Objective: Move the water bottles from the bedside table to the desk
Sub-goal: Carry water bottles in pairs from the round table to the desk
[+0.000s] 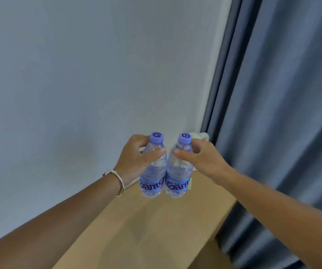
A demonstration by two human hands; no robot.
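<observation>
Carrying step: left hand (135, 156) grips left bottle (153, 167), right hand (201, 158) grips right bottle (178, 167), both above wooden top (156, 226); next likely set-down upright, then release.

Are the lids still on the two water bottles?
Yes. A purple cap tops the left bottle, and another cap tops the right bottle.

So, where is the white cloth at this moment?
In the head view, the white cloth lies at the far end of the desk, behind the right hand and beside the curtain.
</observation>
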